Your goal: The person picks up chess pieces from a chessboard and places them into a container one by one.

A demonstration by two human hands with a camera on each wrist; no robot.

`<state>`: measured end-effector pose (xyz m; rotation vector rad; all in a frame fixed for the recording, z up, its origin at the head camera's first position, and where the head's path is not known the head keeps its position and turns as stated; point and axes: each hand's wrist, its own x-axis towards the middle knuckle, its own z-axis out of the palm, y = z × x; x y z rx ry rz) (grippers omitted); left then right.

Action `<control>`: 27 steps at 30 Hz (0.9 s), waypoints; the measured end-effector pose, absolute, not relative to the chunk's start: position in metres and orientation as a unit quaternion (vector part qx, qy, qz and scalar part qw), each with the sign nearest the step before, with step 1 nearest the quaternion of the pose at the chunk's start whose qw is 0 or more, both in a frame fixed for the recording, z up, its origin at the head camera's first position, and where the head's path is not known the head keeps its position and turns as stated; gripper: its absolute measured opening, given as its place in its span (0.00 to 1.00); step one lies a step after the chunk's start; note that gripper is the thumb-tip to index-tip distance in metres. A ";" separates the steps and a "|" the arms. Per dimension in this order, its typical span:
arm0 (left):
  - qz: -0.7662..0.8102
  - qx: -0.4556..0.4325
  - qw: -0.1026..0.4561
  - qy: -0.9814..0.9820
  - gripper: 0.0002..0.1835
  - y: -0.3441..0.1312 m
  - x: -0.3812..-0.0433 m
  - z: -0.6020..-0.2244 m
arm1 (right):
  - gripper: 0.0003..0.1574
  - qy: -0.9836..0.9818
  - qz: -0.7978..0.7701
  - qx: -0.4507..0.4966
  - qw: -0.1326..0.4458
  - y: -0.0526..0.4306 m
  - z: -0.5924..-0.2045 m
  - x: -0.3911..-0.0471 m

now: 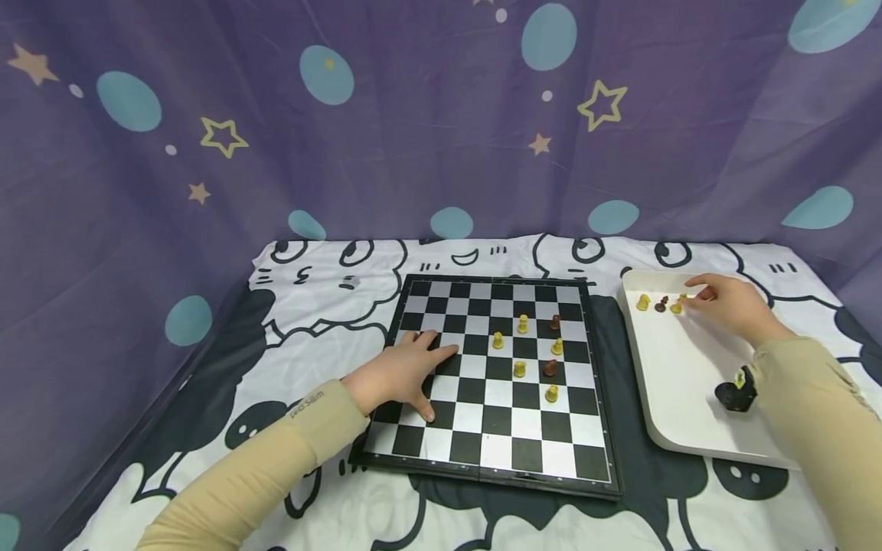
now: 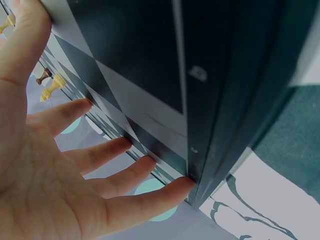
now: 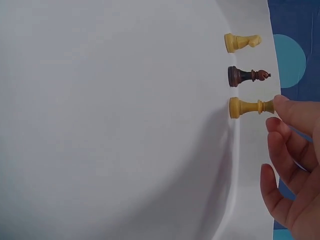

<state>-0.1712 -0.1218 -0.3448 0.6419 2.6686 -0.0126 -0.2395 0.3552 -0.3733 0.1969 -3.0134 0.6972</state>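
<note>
My right hand (image 1: pixel 736 306) is over the far end of the white tray (image 1: pixel 682 398). Its thumb and index finger pinch the top of a yellow queen (image 3: pixel 245 107), which stands upright on the tray floor. Beside that piece stand a dark brown bishop (image 3: pixel 245 76) and a yellow knight (image 3: pixel 242 42). My left hand (image 1: pixel 400 373) lies spread over the left side of the chequered chessboard (image 1: pixel 496 451), its straight fingertips resting at the board's surface and edge. It holds nothing.
Several yellow pieces, one a yellow piece (image 1: pixel 552 393) nearest me, and two brown pieces, including a brown piece (image 1: pixel 549 368), stand on the board's right half. A cartoon-print cloth (image 1: pixel 331 291) covers the table. Behind hangs a purple curtain (image 1: pixel 441 115). A small black device (image 1: pixel 736 392) sits by the right sleeve.
</note>
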 end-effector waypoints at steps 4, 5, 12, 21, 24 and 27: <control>-0.005 0.228 0.198 0.953 0.59 -0.121 -0.171 -0.343 | 0.25 -0.972 0.225 0.060 0.016 0.357 -0.368 -0.236; -0.005 0.228 0.198 0.953 0.59 -0.122 -0.171 -0.343 | 0.25 -0.972 0.227 0.058 0.014 0.357 -0.366 -0.236; -0.003 0.234 0.200 0.951 0.59 -0.122 -0.170 -0.344 | 0.26 -0.971 0.231 0.055 0.015 0.359 -0.364 -0.231; -0.006 0.233 0.205 0.951 0.59 -0.121 -0.170 -0.344 | 0.24 -0.969 0.236 0.064 0.036 0.354 -0.361 -0.225; -0.004 0.232 0.206 0.951 0.59 -0.121 -0.170 -0.344 | 0.22 -0.968 0.238 0.070 0.040 0.350 -0.360 -0.223; -0.003 0.232 0.208 0.950 0.59 -0.121 -0.171 -0.343 | 0.21 -0.967 0.241 0.077 0.044 0.346 -0.359 -0.222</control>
